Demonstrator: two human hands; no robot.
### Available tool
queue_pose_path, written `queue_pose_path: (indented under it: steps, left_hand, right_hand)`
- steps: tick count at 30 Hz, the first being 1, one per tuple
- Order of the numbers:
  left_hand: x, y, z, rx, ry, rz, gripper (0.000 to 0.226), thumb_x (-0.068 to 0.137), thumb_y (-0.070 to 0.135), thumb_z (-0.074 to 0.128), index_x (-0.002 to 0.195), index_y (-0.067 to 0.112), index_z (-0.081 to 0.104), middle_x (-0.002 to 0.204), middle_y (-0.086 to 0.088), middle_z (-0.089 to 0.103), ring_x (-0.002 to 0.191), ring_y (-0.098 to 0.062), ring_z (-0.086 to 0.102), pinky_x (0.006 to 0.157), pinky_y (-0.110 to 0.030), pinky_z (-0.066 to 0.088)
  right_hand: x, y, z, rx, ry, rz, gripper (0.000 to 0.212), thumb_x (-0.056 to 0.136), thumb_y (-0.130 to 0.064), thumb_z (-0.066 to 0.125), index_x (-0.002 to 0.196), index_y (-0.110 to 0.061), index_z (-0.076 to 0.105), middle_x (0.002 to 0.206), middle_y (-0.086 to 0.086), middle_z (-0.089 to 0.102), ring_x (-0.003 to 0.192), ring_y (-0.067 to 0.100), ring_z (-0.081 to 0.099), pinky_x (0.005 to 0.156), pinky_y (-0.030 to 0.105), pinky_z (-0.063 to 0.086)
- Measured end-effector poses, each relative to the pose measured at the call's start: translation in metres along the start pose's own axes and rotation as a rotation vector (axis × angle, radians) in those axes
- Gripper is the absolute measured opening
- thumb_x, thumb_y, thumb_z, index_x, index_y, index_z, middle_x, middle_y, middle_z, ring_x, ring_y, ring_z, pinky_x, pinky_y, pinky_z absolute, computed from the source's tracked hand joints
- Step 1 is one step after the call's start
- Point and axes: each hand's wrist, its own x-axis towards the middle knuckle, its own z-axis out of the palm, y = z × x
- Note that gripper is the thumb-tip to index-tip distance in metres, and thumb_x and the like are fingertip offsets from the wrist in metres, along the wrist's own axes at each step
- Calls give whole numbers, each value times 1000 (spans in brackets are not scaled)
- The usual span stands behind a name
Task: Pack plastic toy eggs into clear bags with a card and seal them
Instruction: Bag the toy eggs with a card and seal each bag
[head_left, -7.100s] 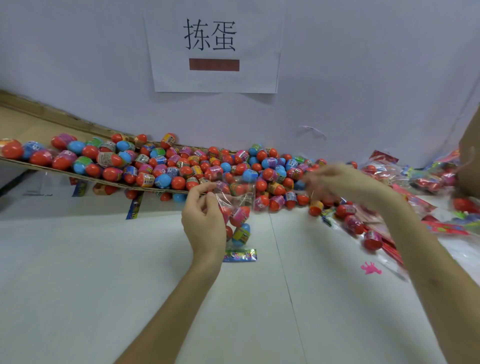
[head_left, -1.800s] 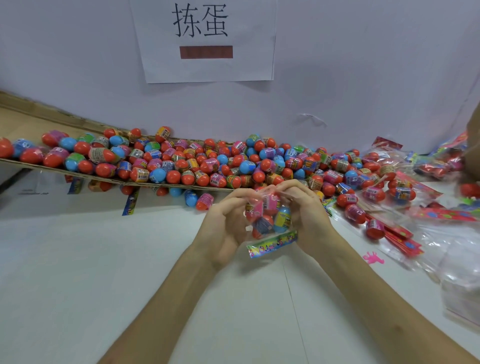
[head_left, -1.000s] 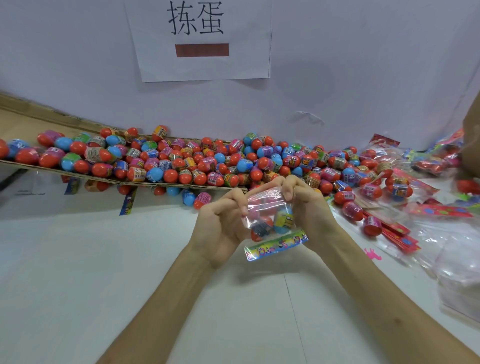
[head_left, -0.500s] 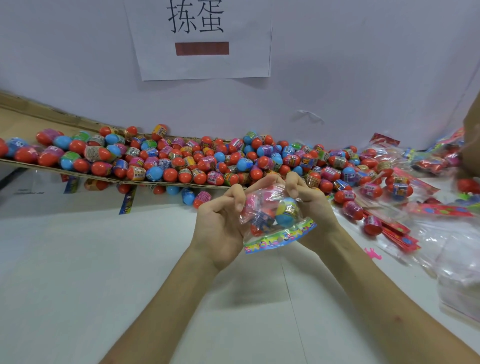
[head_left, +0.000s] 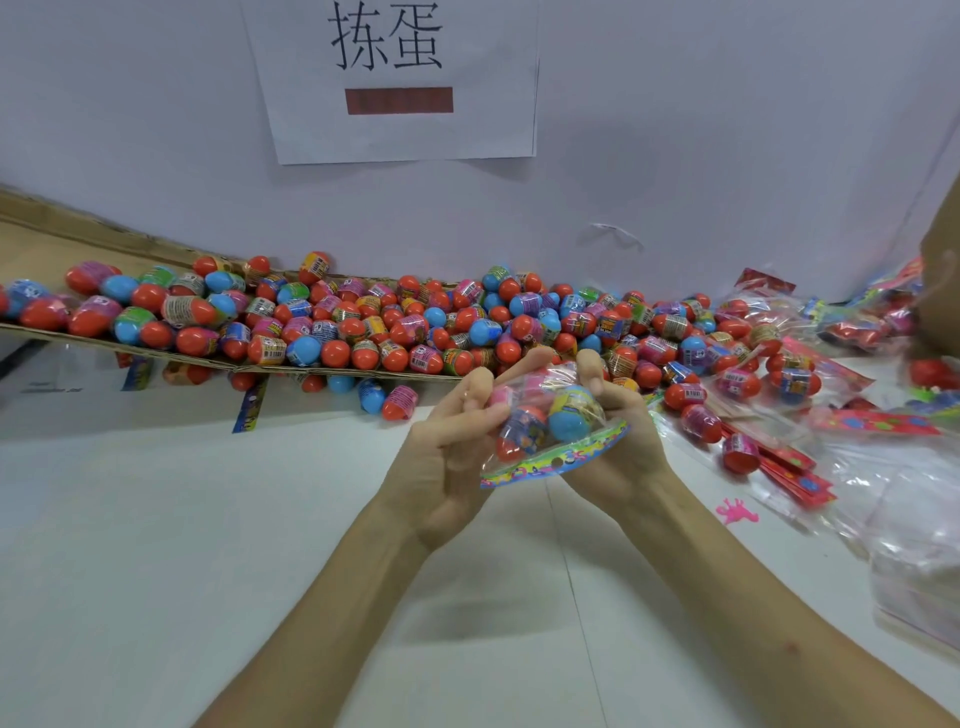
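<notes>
Sealing step: left hand (head_left: 447, 457) and right hand (head_left: 613, 441) pinch filled bag (head_left: 545, 415); next, press its mouth closed.

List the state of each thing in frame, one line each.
clear bag: held up off the table; sealed or not, cannot tell.
bagged eggs: inside the clear bag.
card: bent along the bag's lower edge.
left hand: grips the bag's left side.
right hand: pinches the bag's top.
loose eggs: piled unpacked on cardboard and the table.
packed bags: lying at the right.
</notes>
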Motion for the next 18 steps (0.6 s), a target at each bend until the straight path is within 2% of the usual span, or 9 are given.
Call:
queue_pose_path:
  steps: [3,6,7,9,11,13,15,17,18]
  left_hand:
    - [1,3,-2,-73,-48,1,27,87,2,66,94,14,43,144,-14,61,131,-33,61,93,-41,59]
    - [1,4,-3,-102,-61,8,26,88,3,69,102,10,49,148,-19,57,135,-38,56,99,-47,56]
    - [1,4,-3,-102,-63,11,22,90,2,67,103,9,50,148,-20,56,136,-40,56,100,-49,55]
    - [1,7,-5,-94,-51,25,16,94,0,59,103,8,50,146,-22,57,134,-40,57,99,-49,56]
    - [2,10,-7,-84,-28,36,13,95,0,55,98,11,49,144,-24,58,133,-40,58,99,-49,56]
    - [3,12,-9,-69,-1,29,15,94,-1,54,92,14,50,145,-27,56,133,-41,57,104,-50,54]
    - [4,10,-9,-45,24,23,20,93,-4,57,90,14,49,142,-28,58,132,-41,59,105,-50,53]
    - [7,7,-10,0,60,33,24,91,-6,56,89,16,46,136,-24,64,124,-37,65,95,-44,60]
    - [8,6,-10,35,83,43,24,90,-6,54,88,16,44,136,-22,65,122,-36,67,91,-40,61]
  right_hand:
    - [0,1,2,47,50,-4,36,49,-17,97,63,-19,64,81,5,63,79,19,62,79,35,56]
    - [1,4,7,113,125,-9,35,46,-13,96,66,-18,68,85,6,69,81,20,70,96,41,47]
    - [2,5,7,129,139,-23,31,50,-11,92,67,-17,68,86,6,70,81,20,70,97,41,44]
    - [2,7,6,130,156,-54,12,65,-9,76,68,-16,67,88,6,69,83,20,69,93,38,49]
    - [4,10,4,80,201,-67,10,75,-9,58,72,-14,66,92,7,69,90,21,67,86,36,56]
    - [7,12,1,-78,309,-95,14,77,-9,53,78,-11,67,92,7,70,95,22,66,85,37,56]
    - [10,9,-3,-384,448,-176,26,82,1,47,74,-9,70,84,3,72,88,17,67,81,33,53]
    - [9,-1,-5,-672,566,-330,32,84,6,44,73,-8,71,82,0,73,85,11,68,78,29,51]
    - [7,-7,-5,-776,575,-428,30,84,3,46,81,-7,73,88,0,74,90,10,68,80,28,51]
